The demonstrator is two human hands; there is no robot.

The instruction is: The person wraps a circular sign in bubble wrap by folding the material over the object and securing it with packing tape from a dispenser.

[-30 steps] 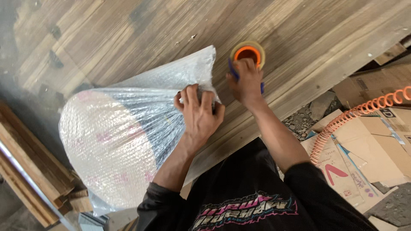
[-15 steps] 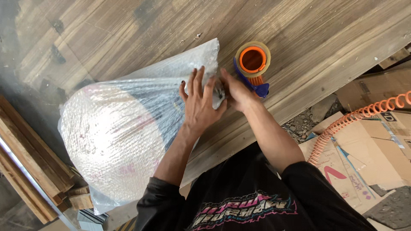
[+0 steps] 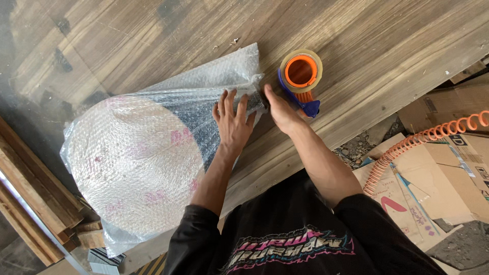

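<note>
A large object wrapped in bubble wrap (image 3: 137, 163) lay on the wooden desk (image 3: 153, 40), its broad round face turned toward the lower left and its narrow gathered end pointing toward the upper right. The wrap's loose flap spread out flat on the boards beyond that narrow end.

The left hand (image 3: 233, 122) lay flat on the narrow part of the bundle, fingers spread and stretched out, pressing the wrap down rather than gripping it. Just beside it, the right hand (image 3: 281, 109) was closed around the blue handle of a tape dispenser (image 3: 300, 81), whose orange hub carried a roll of clear-brown tape. The dispenser's front edge met the bundle at the gathered end, right next to the left fingertips; the exact contact point was hidden by the right hand.

Both forearms reached out from black sleeves (image 3: 367, 224).

Right of the desk, flattened cardboard boxes (image 3: 448, 168) lay on the floor, with an orange coiled hose (image 3: 417, 142) running across them. At the lower left, stacked wooden planks (image 3: 30, 198) sat close to the round end of the bundle.
</note>
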